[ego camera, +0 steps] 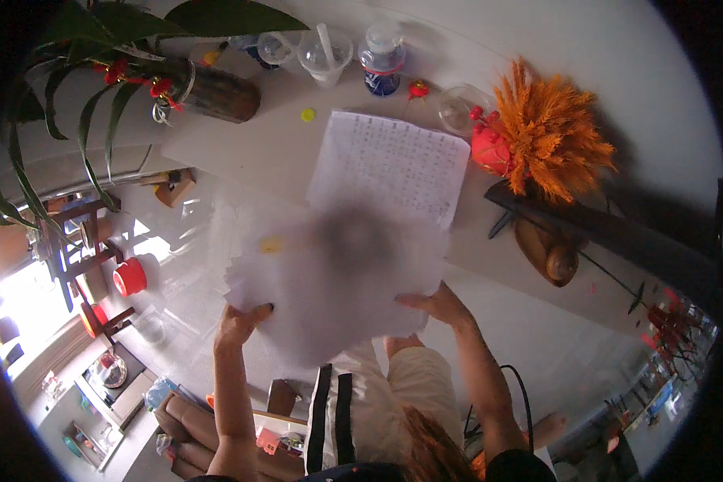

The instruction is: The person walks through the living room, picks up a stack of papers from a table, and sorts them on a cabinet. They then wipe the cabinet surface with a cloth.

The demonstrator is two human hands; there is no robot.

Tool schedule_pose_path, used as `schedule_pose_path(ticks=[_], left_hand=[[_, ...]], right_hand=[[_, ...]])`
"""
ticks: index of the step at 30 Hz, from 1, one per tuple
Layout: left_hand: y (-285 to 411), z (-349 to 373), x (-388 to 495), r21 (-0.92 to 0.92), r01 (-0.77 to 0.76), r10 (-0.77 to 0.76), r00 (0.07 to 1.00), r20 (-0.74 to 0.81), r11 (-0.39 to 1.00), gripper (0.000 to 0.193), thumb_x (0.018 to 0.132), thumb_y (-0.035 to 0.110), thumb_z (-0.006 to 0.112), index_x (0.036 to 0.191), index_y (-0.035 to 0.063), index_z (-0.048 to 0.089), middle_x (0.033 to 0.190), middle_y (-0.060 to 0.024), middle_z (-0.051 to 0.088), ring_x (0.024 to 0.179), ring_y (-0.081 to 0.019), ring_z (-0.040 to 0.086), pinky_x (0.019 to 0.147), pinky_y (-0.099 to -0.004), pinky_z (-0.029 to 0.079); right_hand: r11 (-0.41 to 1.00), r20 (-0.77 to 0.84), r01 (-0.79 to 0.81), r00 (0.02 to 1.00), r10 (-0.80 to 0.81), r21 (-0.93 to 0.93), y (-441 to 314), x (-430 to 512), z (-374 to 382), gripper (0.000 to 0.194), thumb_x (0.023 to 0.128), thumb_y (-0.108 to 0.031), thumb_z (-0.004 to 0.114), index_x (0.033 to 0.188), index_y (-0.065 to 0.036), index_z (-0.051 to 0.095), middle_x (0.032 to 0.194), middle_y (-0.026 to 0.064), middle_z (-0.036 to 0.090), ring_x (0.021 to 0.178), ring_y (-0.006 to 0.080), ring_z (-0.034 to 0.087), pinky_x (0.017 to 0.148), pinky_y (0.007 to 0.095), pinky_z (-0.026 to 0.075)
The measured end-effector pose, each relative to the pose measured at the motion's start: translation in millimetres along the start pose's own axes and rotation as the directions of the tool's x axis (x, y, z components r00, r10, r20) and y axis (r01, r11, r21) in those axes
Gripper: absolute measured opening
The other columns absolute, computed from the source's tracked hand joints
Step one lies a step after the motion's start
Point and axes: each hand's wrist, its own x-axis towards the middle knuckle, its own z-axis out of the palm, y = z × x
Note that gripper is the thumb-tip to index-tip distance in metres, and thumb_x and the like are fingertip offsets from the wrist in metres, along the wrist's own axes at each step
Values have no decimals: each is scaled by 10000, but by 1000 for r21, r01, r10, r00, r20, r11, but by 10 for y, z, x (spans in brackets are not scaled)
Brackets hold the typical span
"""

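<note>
Between them, my left hand (241, 322) and my right hand (440, 304) hold a loose stack of white paper sheets (337, 289) by its two lower sides. My thumbs lie on top of the sheets. The stack looks blurred, with uneven, fanned edges on the left and a small yellow patch (270, 244) near its upper left. A dark smudge covers its upper middle. Beyond it, another stack of written paper sheets (391, 156) lies on the white cabinet top (253, 156), its lower edge hidden by the held stack.
Along the wall stand a glass vase (223, 93) with a leafy plant, plastic cups (325, 60) and a plastic bottle (382, 63). To the right are orange dried grasses (548, 132) in a red vase (491, 150), a black television (608, 235) and a wooden ornament (548, 253). A yellow-green cap (308, 114) lies nearby.
</note>
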Motion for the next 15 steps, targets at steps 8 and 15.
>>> schedule_pose_path(ticks=[8,15], left_hand=[[382,408,745,220,-386,399,917,-16,896,98,769,74,595,846,27,557,808,-21,509,721,-103,449,634,-269,407],[487,869,1858,19,-551,478,740,473,834,345,686,288,707,928,59,618,1085,-118,576,1084,-234,520,915,-376,430]], right_hand=[[848,-209,502,823,-529,-170,-665,-174,-393,381,804,-293,596,988,40,600,1008,81,615,910,179,588,776,287,468],[805,-280,404,789,-547,-434,-689,352,-759,166,787,-62,617,932,19,629,934,80,625,851,154,583,778,255,463]])
